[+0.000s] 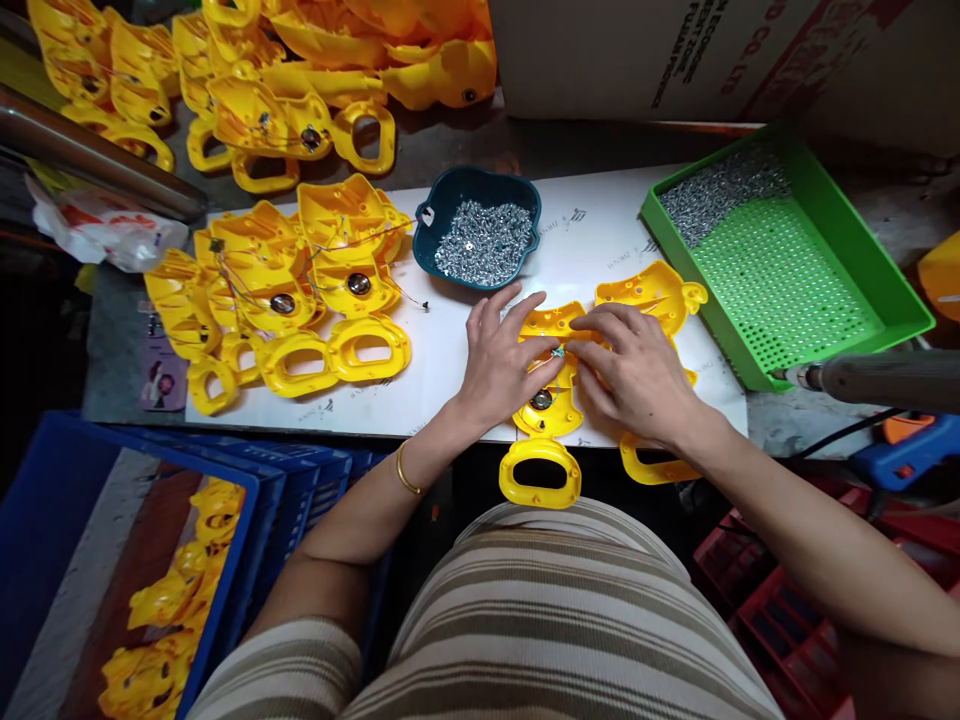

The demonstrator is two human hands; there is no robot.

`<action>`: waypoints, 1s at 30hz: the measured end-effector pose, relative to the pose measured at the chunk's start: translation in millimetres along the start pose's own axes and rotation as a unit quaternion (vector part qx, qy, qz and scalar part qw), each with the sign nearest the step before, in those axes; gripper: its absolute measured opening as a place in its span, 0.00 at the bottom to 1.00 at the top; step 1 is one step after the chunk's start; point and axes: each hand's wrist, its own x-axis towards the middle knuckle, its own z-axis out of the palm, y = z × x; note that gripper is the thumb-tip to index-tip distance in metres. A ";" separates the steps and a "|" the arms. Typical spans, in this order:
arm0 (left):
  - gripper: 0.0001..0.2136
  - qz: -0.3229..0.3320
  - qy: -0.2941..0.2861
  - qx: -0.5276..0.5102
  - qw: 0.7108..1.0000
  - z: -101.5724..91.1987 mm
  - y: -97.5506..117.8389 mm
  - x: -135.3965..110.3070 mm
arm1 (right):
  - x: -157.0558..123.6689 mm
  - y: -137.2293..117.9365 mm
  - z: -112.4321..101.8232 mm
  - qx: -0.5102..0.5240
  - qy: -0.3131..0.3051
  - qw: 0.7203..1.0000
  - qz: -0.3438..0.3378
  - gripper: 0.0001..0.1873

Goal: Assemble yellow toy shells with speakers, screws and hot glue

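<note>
A yellow plastic shell half [551, 425] with a ring-shaped handle lies open side up in front of me. A round dark speaker sits in it. My left hand [504, 365] rests over its left side, with thumb and forefinger closing on a small green circuit board [558, 352] with thin wires. From the other side, my right hand [634, 370] reaches over the shell, fingertips bent down near the same board. What the right fingertips touch is partly hidden. Another yellow shell half [649, 295] lies beneath and beyond my right hand.
A dark teal bowl [476, 230] of small screws stands beyond my hands. At right is a green basket [795, 270] with more screws, near a dark cylindrical tool [885, 380]. Wired yellow shells [277, 260] lie left; blue crates [247, 500] stand below.
</note>
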 end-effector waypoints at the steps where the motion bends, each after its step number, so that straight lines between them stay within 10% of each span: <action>1: 0.06 -0.002 -0.002 -0.001 1.000 0.0 -0.1 0.4 | 0.9 -1.1 -0.3 -0.005 -0.006 1.000 0.003 0.14; 30: 0.06 -0.013 -0.039 -0.023 0.999 2.5 -1.9 6.2 | 4.9 1.8 -1.3 0.106 0.019 0.994 0.020 0.14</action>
